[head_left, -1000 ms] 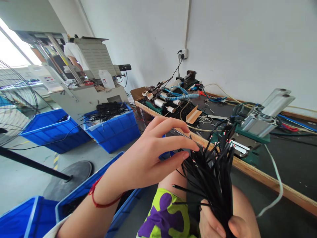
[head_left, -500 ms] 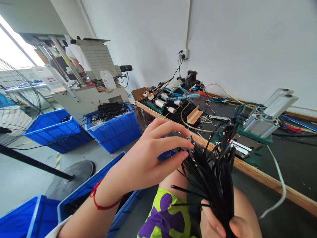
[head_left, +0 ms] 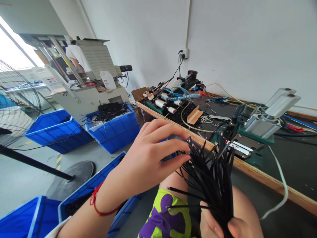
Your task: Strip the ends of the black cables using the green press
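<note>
A thick bundle of black cables (head_left: pixel 215 181) fans upward in front of me, its cut ends showing small red, white and green wires. Low in the view, my right hand (head_left: pixel 215 223) is wrapped round the bundle's lower part, with fingers on one side and thumb on the other. My left hand (head_left: pixel 153 152), wearing a red string bracelet (head_left: pixel 95 198), reaches in from the left. Its fingers are curved and apart, with the fingertips against the cable ends on the bundle's left side. A couple of cables stick out leftward, lower down.
A wood-edged bench (head_left: pixel 247 168) runs along the right, carrying a metal cylinder fixture (head_left: pixel 264 119), rollers (head_left: pixel 160 104), hoses and metal pieces. Blue bins (head_left: pixel 115 134) stand on the floor at left, one heaped with black cables. A fan stand (head_left: pixel 71 178) and a machine (head_left: pixel 96 62) with a person behind it are farther left.
My left hand has shifted slightly left and its fingertips have moved a little along the cable ends. My right hand keeps its grip on the bundle, which has barely moved.
</note>
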The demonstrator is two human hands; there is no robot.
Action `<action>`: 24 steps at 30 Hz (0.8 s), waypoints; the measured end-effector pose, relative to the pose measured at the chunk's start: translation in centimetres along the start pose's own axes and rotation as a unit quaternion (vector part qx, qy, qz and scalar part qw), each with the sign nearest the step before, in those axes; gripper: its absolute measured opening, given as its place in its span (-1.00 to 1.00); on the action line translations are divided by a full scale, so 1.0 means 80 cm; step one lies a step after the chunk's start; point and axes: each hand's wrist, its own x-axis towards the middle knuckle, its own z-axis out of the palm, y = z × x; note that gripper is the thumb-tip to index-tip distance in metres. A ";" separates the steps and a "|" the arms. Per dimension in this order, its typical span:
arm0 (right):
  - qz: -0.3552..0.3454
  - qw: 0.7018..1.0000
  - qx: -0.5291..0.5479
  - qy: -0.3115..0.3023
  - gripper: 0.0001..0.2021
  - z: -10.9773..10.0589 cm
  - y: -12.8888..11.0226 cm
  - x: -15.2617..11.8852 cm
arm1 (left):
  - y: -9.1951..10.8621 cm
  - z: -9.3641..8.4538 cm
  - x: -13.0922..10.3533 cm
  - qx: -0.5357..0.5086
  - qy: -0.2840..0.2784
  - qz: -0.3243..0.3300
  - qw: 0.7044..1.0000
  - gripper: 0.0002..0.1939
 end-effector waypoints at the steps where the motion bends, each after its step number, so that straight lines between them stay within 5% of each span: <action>1: 0.005 1.000 0.000 0.006 -0.35 0.000 0.000 0.000 | 0.000 0.001 0.000 0.004 0.002 -0.003 1.000 -0.97; 24: 0.055 0.986 -0.073 0.138 -0.31 0.015 -0.016 -0.007 | -0.008 0.000 -0.006 0.023 -0.035 -0.024 0.999 -0.89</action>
